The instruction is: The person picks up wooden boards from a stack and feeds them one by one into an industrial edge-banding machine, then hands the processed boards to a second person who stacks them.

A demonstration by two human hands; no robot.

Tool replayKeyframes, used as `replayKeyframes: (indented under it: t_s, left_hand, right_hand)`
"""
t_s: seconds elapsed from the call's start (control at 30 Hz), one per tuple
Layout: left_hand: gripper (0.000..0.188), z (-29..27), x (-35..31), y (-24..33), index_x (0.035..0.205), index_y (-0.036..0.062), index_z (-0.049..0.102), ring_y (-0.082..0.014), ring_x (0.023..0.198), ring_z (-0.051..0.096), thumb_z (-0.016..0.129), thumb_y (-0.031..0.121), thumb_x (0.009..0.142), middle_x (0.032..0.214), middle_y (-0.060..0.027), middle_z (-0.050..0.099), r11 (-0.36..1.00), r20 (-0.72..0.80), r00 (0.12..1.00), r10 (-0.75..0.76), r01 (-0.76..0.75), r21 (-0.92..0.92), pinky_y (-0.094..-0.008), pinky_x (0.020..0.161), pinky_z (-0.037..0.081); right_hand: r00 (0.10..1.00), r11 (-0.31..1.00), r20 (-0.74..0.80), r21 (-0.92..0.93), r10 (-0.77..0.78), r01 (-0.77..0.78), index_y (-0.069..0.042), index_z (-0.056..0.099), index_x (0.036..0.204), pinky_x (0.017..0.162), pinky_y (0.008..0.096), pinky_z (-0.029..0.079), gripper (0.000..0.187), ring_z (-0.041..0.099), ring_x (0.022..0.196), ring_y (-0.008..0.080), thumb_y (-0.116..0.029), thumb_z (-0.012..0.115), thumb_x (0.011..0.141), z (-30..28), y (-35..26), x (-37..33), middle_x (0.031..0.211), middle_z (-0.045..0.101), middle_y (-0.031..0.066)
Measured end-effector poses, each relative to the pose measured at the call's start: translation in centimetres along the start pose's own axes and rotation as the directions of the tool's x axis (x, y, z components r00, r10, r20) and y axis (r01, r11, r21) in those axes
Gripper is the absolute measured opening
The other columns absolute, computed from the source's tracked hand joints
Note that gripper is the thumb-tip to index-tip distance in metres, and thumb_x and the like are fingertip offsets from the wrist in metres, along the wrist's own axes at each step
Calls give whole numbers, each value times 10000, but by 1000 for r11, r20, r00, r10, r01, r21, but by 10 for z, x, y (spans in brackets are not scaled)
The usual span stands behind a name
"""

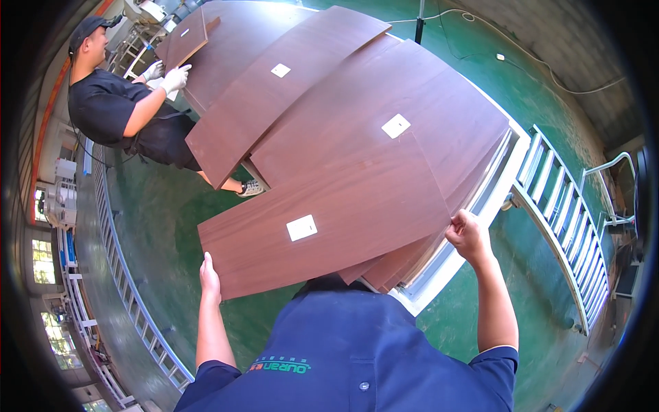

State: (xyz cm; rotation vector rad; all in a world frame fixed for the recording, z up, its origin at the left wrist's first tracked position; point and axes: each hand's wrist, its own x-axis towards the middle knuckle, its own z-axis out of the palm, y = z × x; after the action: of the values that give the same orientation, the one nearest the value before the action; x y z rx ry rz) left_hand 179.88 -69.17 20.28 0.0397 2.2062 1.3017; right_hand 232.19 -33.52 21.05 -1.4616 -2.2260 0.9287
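A long brown wood-grain panel [364, 206] with a white label [301, 228] lies in front of me, its left part jutting out past the stack. My left hand [210, 277] grips its left end, thumb on the near corner and the other fingers hidden beneath. At the opposite end my right hand [467, 235] is closed on the panel's corner. Below and beyond it are more brown panels, among them a wide one [357, 130] with its own label. Another long panel [288, 82] lies skewed across the pile farther back.
A white-edged table [504, 178] carries the panels. To the right stands a roller conveyor [559, 206]; another conveyor [130, 275] curves along the left. At the far left a gloved co-worker [113, 103] holds a smaller brown panel [185, 41]. A cable [542, 62] trails over the green floor.
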Motion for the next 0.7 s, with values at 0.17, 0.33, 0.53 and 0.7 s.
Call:
replayKeyframes:
  t_s: [0.17,0.33,0.53,0.7]
  left_hand:
    - [641,-1,6,1,1408,-1,498,-240,1241,555,398,515,1042,1392,-115,562,1000,37,999,12,-12,8,-381,1057,422]
    - [655,-8,16,-4,1412,11,498,-238,1234,566,394,537,1036,1386,-113,570,999,33,999,10,-12,37,-383,1050,435]
    - [655,-2,17,5,1416,-24,479,-244,1258,537,387,511,1049,1405,-123,545,999,38,999,20,-22,48,-371,1065,412]
    - [666,-7,25,-3,1419,-17,477,-241,1251,542,384,526,1045,1407,-127,542,1000,89,996,-22,22,0,-370,1064,421]
  right_hand:
    - [1000,1000,16,-8,19,-19,-13,521,757,644,368,522,162,614,651,283,-64,674,774,-1,-2,-2,698,592,168]
    - [999,999,-10,-29,-36,36,-10,509,757,650,403,519,173,611,655,344,-83,666,754,4,0,-3,695,583,192]
    - [993,989,-55,-109,-102,96,1,521,752,584,339,490,159,557,590,216,-50,670,772,8,8,-9,665,554,144]
    - [999,988,49,-153,-16,23,1,563,815,690,444,526,160,650,737,384,-137,642,796,3,-5,-3,766,626,221]
